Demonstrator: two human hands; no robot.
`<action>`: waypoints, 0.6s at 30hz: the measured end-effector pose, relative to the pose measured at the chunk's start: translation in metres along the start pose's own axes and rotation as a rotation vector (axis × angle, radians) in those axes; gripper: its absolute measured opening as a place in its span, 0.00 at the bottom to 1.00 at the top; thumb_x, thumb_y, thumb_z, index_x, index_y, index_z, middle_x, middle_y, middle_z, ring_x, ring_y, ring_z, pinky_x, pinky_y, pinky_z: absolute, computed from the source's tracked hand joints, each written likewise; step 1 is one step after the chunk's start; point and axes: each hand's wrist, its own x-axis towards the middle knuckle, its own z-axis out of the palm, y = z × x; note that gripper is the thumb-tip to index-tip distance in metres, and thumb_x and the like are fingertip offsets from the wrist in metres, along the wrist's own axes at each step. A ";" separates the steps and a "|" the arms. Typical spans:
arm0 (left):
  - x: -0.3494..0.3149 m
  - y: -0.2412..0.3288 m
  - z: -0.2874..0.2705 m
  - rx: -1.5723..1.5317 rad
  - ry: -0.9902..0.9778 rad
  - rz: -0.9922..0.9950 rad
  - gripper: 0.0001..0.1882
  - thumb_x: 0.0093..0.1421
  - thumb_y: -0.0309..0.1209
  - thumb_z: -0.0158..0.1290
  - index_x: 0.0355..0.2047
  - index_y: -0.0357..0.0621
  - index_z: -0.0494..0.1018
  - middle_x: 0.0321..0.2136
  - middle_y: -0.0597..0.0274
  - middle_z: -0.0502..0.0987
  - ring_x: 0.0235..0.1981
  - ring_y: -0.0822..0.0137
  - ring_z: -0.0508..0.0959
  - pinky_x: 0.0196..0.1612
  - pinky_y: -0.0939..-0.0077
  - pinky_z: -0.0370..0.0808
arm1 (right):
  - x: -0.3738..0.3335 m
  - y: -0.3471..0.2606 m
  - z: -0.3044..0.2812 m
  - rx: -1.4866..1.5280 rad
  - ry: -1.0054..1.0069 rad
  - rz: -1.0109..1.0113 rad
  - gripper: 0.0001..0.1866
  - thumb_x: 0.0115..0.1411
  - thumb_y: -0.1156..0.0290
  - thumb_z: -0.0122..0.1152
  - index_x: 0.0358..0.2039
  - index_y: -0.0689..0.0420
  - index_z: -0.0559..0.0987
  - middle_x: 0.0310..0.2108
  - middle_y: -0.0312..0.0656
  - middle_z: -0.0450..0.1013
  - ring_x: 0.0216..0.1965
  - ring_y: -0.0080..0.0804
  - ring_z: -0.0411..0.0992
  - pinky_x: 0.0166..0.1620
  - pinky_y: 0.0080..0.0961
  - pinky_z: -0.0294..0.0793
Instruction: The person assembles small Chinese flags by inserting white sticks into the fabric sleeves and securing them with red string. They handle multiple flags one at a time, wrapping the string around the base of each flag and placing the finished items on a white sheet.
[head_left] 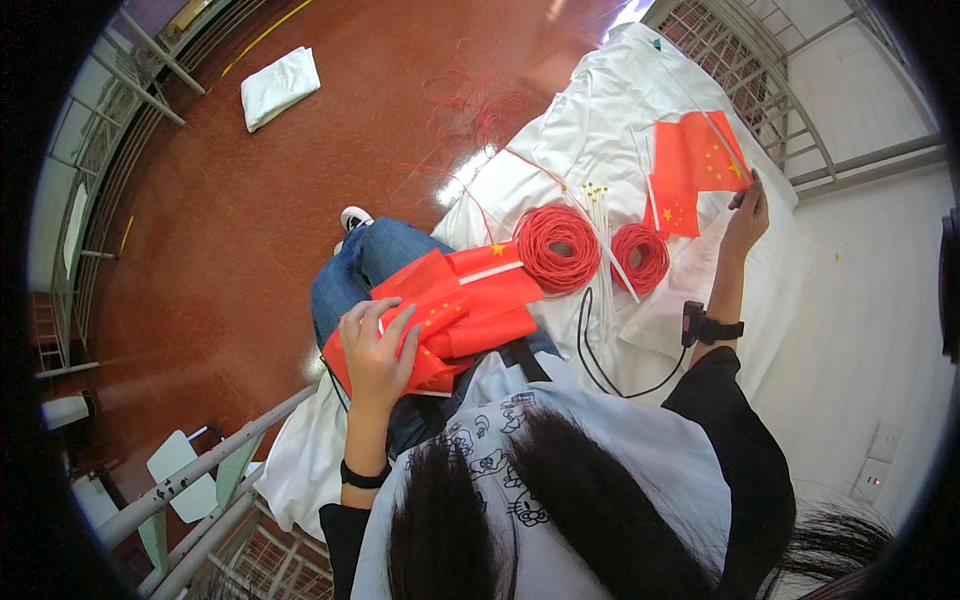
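Several small red flags with yellow stars [485,310] lie in a loose pile across my lap, some on white sticks. My left hand [375,350] rests over the left side of this pile, its fingers spread and bent on the cloth. Out to the right, my right hand [748,215] is closed at the lower end of a thin stick with a red flag [700,155] on it. That flag lies over the white sheet [590,110]. Between my hands sit a large coil of red cord [558,248] and a smaller red coil [640,258].
White sticks with yellow tips [597,215] lie between the coils. Loose red cord [480,110] tangles on the red-brown floor. A black cable [590,350] runs to my right wrist's band. Metal bed rails [215,455] stand at left. A folded white cloth [280,88] lies farther off.
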 end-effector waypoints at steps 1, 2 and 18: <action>-0.002 -0.003 0.003 -0.006 -0.040 -0.018 0.16 0.47 0.29 0.60 0.39 0.44 0.76 0.41 0.60 0.73 0.46 0.55 0.68 0.49 0.61 0.65 | 0.002 0.007 -0.004 0.006 0.027 -0.005 0.17 0.65 0.65 0.47 0.47 0.63 0.76 0.22 0.33 0.68 0.22 0.15 0.63 0.26 0.15 0.63; -0.003 -0.006 0.006 -0.032 -0.076 -0.002 0.16 0.47 0.30 0.60 0.38 0.44 0.76 0.40 0.60 0.73 0.45 0.55 0.69 0.49 0.62 0.65 | 0.002 0.015 -0.006 0.025 0.036 -0.041 0.18 0.65 0.65 0.47 0.48 0.63 0.75 0.23 0.33 0.70 0.23 0.15 0.64 0.26 0.15 0.64; -0.023 -0.036 0.045 -0.044 -0.355 -0.188 0.09 0.53 0.28 0.53 0.35 0.41 0.75 0.30 0.57 0.75 0.35 0.56 0.75 0.38 0.64 0.71 | -0.104 0.087 0.043 -0.949 -0.687 0.053 0.17 0.54 0.59 0.56 0.41 0.54 0.77 0.36 0.50 0.75 0.39 0.47 0.74 0.41 0.40 0.72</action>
